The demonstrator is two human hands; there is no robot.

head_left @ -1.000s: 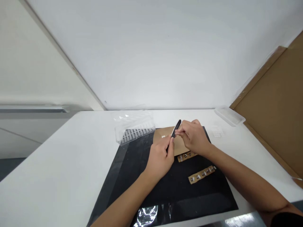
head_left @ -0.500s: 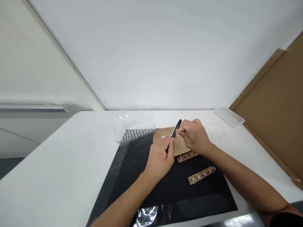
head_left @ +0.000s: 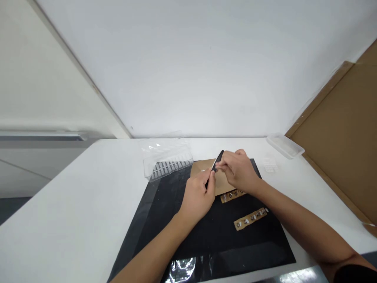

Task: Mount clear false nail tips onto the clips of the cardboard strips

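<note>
Left grip clasps one black stick, right grip unclear, with two studded strips nearby.

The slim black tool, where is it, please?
In the head view, the tool is just right of centre, in the left hand, beside the right hand.

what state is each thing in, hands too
Black file: held, tilted
Left hand: closed around file
Right hand: bent at file, hold unclear
Clear box: apparently open
Brown paper: flat, partly hidden
Upper cardboard strip: partly hidden
Lower cardboard strip: flat, unobstructed
Translucent tray: set down, untouched
Black mat: spread flat
</note>
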